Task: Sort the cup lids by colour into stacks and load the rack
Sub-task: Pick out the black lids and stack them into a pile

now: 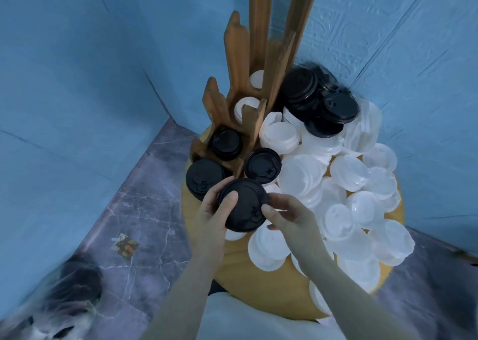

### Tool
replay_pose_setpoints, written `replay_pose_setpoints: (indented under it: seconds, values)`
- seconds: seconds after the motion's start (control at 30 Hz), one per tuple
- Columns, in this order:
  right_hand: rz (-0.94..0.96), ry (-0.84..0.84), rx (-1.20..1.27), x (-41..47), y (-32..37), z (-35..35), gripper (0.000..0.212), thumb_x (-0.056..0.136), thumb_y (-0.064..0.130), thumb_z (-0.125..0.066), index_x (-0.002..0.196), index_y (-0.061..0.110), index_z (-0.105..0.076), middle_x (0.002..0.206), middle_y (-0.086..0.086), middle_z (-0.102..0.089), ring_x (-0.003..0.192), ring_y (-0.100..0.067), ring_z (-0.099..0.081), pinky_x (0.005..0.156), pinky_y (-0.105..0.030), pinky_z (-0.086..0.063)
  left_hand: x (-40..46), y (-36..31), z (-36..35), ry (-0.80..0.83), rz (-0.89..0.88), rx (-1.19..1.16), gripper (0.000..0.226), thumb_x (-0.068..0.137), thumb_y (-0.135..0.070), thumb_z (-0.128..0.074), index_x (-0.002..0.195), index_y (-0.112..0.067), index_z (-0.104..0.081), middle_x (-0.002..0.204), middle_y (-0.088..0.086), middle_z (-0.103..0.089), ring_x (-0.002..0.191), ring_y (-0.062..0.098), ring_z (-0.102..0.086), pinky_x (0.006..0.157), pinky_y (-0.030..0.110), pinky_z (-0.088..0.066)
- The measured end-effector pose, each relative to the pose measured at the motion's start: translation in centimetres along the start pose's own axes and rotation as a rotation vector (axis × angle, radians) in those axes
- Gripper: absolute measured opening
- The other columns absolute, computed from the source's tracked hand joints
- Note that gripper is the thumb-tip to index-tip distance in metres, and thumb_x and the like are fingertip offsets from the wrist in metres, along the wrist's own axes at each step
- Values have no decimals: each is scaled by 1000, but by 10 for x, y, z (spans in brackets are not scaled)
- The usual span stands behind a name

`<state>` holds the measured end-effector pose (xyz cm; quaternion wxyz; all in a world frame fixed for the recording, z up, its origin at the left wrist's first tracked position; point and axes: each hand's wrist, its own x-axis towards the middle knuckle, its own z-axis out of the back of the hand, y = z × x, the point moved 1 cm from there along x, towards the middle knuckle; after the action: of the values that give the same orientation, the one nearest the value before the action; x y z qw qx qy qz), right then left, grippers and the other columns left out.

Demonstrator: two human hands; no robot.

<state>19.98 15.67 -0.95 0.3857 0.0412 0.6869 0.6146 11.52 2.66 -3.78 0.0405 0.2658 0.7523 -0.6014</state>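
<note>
Black lid (243, 205) sits pinched between left hand (212, 215) and right hand (287, 215), both clamped on its rim; sorting underway. Next, probably the black stack (204, 179) just beyond the left hand.

Black lid (243, 205) held flat over table edge; white lids (336, 184) piled right of wooden rack (248, 94).

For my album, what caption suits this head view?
Both hands, left hand and right hand, hold a black lid beside the wooden rack.
</note>
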Motion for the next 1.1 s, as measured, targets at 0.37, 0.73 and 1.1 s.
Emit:
replay_pose_setpoints:
  seconds: [0.37,0.73,1.1]
  values:
    - [-73,-161,231,30,5,-101,18,88,17,-70,103,23,-62,103,5,-69,95,-8,-65,84,-26,-55,62,-25,53,-114,-138,362,52,94,-50,-54,135,-18,-54,131,-2,-60,122,9,-56,102,33,-49]
    - [-102,-316,276,41,-13,-123,26,90,11,-67,115,11,-62,109,-1,-69,104,-15,-65,90,-29,-53,84,-12,72,7,-47,499,49,97,-55,-43,136,-25,-49,138,-1,-51,130,14,-48,110,41,-43]
    - [-110,-323,223,39,-21,-124,27,87,19,-71,114,17,-67,109,3,-72,105,-11,-65,97,-35,-52,88,-14,64,53,-80,571,44,100,-41,-44,138,-21,-48,140,1,-44,122,10,-46,93,6,-40]
